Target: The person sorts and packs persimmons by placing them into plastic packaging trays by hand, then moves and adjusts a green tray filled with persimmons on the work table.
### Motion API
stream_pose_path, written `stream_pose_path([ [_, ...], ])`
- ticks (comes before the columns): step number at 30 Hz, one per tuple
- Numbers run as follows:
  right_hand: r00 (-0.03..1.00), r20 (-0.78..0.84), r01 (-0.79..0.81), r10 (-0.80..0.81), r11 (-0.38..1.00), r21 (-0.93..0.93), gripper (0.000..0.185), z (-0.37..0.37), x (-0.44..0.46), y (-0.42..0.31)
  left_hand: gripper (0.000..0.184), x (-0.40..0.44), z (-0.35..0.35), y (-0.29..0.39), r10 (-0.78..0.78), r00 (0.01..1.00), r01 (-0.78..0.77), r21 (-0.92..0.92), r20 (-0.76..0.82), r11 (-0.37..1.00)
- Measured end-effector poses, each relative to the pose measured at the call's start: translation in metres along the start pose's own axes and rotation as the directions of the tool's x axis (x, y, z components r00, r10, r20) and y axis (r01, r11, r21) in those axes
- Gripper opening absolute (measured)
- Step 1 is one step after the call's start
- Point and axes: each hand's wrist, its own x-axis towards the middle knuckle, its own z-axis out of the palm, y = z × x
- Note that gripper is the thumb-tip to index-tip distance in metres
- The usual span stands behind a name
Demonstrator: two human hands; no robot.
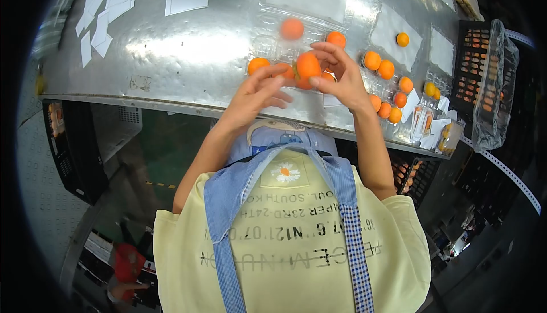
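Table (188, 76) of shiny metal, stretching across the whole front; black crate (470, 35) just beyond the right end, orange showing through the slats, clear film (491, 85) hanging over one side; clear plastic tray (263, 44) near the front edge, partly filled with orange fruit (258, 66); right hand (345, 85) half curled, thumb and fingers gripping one raised fruit (308, 69), green at its left side, above the tray; left hand (254, 97) open, fingers loosely spread, close beside the gripped fruit.
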Motion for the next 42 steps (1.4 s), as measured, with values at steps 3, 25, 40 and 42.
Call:
stream_pose_path([
  [3,0.995,0.027,0.093,-0.096,0.992,0.089,0.066,0.014,-0.012,-0.007,0.052,0.004,0.018,0.009,-0.03,0.994,0.046,-0.15,0.106,0.988],
  [25,0.999,0.046,0.007,-0.017,0.979,0.205,0.051,0.031,-0.025,-0.014,0.064,-0.016,0.033,0.007,0.437,0.897,-0.434,0.311,0.065,0.845],
  [40,0.964,-0.145,-0.08,0.221,0.767,0.636,0.037,-0.025,-0.043,0.024,0.078,-0.004,0.027,-0.008,0.258,0.965,-0.22,0.385,-0.051,0.896],
  [42,0.919,-0.383,0.154,0.091,0.812,0.563,0.03,-0.093,-0.053,0.024,0.056,-0.005,0.023,-0.005,0.249,0.965,-0.197,0.406,-0.079,0.892],
])
